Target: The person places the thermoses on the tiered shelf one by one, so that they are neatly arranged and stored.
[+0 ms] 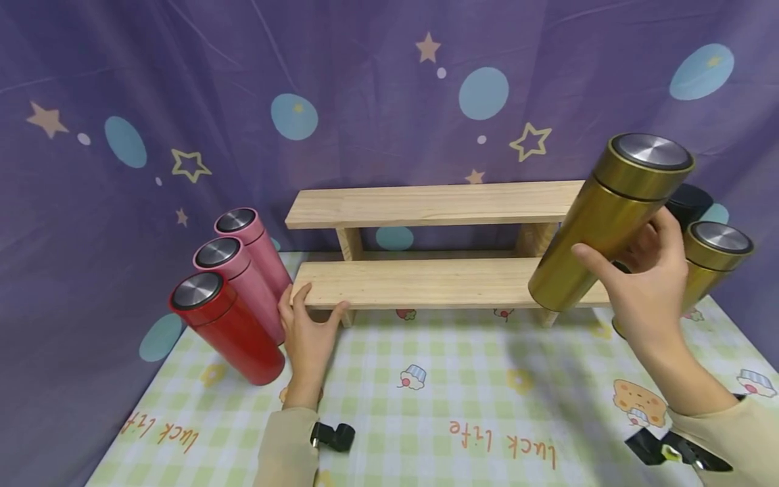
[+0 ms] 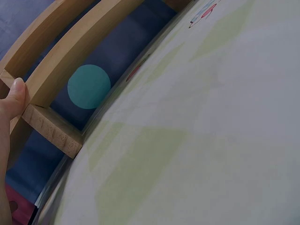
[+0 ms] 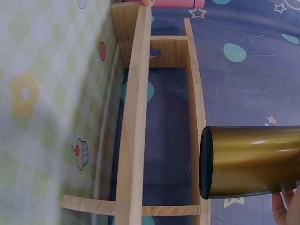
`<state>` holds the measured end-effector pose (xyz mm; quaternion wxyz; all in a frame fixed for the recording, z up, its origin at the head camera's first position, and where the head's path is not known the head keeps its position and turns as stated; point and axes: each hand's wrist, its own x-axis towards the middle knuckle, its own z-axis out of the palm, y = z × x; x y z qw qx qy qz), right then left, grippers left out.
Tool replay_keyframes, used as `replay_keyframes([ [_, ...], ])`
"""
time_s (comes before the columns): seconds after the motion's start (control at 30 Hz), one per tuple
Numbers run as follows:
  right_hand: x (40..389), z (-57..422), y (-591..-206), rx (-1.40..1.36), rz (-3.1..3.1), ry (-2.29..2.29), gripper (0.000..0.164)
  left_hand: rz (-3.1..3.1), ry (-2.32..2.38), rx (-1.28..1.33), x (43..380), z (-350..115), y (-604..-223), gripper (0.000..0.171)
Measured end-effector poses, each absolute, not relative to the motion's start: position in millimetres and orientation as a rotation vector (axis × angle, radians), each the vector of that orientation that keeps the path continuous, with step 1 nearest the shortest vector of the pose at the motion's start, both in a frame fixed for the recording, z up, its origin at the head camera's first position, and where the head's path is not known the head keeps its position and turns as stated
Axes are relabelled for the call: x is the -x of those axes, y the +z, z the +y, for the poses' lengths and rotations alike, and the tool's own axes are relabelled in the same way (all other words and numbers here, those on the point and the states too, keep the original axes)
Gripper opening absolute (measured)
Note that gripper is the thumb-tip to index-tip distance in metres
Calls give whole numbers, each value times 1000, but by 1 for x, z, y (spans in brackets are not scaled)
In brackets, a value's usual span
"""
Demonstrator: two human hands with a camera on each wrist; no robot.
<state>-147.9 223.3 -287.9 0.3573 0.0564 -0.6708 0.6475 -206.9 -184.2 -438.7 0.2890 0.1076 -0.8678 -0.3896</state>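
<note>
My right hand [image 1: 651, 291] grips a gold thermos bottle [image 1: 599, 216] with a silver lid, raised and tilted in front of the right end of a two-tier wooden shelf [image 1: 420, 283]. In the right wrist view, the dark base of the gold bottle [image 3: 253, 161] points toward the upper board. My left hand [image 1: 310, 338] holds the left front corner of the lower board, its thumb [image 2: 18, 93] on the front edge in the left wrist view. Beside that hand stand a red thermos bottle [image 1: 228, 328] and two pink ones, the nearer pink bottle [image 1: 246, 287] just behind the red.
Behind my right hand are another gold bottle [image 1: 715, 257] and a black bottle [image 1: 690, 203], both partly hidden. A green-checked tablecloth [image 1: 456, 392] covers the table. Behind the shelf hangs a purple curtain [image 1: 377, 61] with stars and blue ovals.
</note>
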Motion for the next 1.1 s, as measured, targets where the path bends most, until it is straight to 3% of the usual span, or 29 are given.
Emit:
replay_keyframes([
  [1.1, 224, 201, -245, -164, -1747, 1672, 77, -2310, -1034, -274, 208, -185, -440, 81],
])
